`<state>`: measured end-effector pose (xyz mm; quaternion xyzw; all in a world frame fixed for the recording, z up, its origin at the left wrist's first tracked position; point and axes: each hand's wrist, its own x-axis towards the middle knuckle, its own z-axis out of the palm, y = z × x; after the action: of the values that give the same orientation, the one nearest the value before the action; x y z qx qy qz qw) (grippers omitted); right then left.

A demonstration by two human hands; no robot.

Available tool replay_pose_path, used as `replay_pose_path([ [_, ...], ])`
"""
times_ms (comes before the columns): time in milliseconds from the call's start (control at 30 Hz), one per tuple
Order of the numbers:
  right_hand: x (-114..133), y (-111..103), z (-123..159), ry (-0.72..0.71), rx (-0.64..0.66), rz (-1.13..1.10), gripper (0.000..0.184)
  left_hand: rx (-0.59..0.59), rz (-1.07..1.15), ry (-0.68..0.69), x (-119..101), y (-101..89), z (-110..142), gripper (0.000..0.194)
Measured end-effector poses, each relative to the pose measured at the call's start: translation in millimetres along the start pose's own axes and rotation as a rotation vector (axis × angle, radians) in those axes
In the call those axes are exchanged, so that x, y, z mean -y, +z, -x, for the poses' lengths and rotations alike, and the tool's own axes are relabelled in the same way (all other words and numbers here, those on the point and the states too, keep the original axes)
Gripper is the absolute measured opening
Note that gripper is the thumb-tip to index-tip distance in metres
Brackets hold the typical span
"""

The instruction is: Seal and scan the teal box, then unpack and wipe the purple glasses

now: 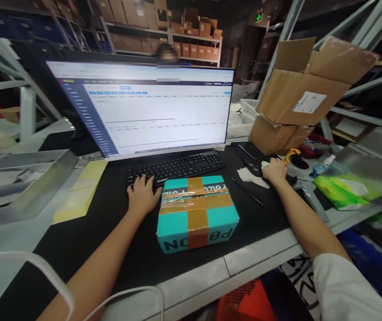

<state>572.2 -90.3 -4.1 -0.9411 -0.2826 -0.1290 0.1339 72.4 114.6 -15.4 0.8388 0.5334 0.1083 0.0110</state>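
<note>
My left hand (143, 196) rests at the front left of a black keyboard (177, 168), fingers spread, its fingertips on or just over the keys. Just right of that hand sits a turquoise box (174, 222) with black lettering, brown tape crossing its top and front. My right hand (276, 171) is closed at the right side of the desk, beside a crumpled white paper (253, 178). An orange-yellow looped item (292, 156) shows just beyond its fingers; whether the hand grips it I cannot tell. A thin black stick-like tool (247, 191) lies between the box and my right hand.
A lit monitor (164, 111) stands behind the keyboard. Stacked cardboard boxes (298, 96) rise at the back right, near a green wipes pack (340, 191). At left are a grey tray (57, 171) and yellow paper (80, 191). A white cable (130, 292) crosses the front. Another person sits beyond the monitor.
</note>
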Motion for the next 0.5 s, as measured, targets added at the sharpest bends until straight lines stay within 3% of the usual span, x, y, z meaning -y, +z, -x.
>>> replay_pose_path([
  [167, -8.6, 3.9, -9.0, 0.114, 0.121, 0.024, 0.048, -0.003, -0.005, -0.004, -0.9, -1.4, 0.7, 0.060],
  [300, -8.2, -1.7, -13.9, 0.111, 0.173, -0.015, 0.038, -0.004, 0.019, -0.004, -0.7, -1.1, -0.3, 0.059],
  [367, -9.9, -14.0, -16.3, 0.093, 0.135, -0.044, 0.036, -0.005, 0.026, -0.008, -1.3, -2.5, -0.3, 0.059],
  [500, -29.6, -58.3, -30.5, 0.092, -0.066, -0.062, 0.048, 0.017, 0.030, -0.005, -3.7, -7.1, 0.4, 0.060],
])
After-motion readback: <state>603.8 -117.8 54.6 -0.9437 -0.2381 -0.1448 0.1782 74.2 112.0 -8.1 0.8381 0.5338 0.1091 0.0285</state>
